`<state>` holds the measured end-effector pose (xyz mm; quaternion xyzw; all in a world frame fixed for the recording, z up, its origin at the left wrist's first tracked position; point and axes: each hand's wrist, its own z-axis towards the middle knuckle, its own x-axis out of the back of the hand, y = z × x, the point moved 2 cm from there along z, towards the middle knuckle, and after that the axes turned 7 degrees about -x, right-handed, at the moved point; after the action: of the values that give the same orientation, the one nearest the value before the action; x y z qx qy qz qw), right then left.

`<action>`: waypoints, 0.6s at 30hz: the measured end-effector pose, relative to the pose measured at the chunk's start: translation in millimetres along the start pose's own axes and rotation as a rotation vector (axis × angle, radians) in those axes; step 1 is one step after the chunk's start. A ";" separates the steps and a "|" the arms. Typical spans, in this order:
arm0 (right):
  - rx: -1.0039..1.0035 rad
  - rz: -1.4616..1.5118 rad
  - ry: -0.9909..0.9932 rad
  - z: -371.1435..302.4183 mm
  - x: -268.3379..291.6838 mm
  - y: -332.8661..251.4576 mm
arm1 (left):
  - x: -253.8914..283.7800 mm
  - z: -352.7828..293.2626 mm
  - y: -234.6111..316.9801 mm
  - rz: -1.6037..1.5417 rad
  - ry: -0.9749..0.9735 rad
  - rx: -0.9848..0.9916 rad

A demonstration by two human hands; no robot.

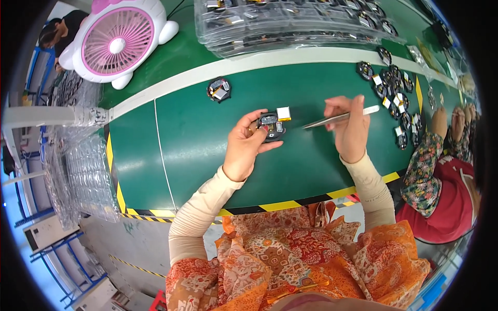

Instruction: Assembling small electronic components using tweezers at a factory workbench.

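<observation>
My left hand point(245, 144) grips a round black electronic housing point(271, 128) by its edges, thumb across its face. A small circuit board shows inside it. A silver battery cell with a yellow edge point(283, 113) sticks out at the housing's upper right. To the right, my right hand point(351, 128) pinches a pair of metal tweezers point(337, 119), its tip pointing left toward the housing but apart from it. Farther back on the green mat lies another round housing point(219, 90) with a battery cell on it.
Several similar housings point(397, 85) are heaped at the right. Clear plastic trays of parts point(290, 23) stand at the back, a pink and white fan point(118, 46) at back left. Stacked clear trays point(85, 176) are beyond the left edge. A co-worker in floral sleeves point(426, 173) sits right.
</observation>
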<state>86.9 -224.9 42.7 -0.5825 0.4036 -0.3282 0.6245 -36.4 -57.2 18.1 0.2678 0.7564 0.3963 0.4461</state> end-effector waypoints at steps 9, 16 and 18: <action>-0.144 0.087 -0.405 -12.0 -33.4 19.1 | 4.8 0.7 -1.6 -0.021 0.032 -0.023; -0.255 0.102 -0.344 -6.7 -34.0 24.1 | 4.8 0.7 -3.1 -0.027 0.015 -0.026; -0.276 0.121 -0.341 -6.2 -33.8 24.6 | 4.3 0.8 -2.8 -0.031 0.021 -0.025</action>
<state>64.4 -195.5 22.4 -0.6842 0.3674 -0.1285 0.6167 -37.8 -55.1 13.5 0.2465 0.7601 0.4016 0.4474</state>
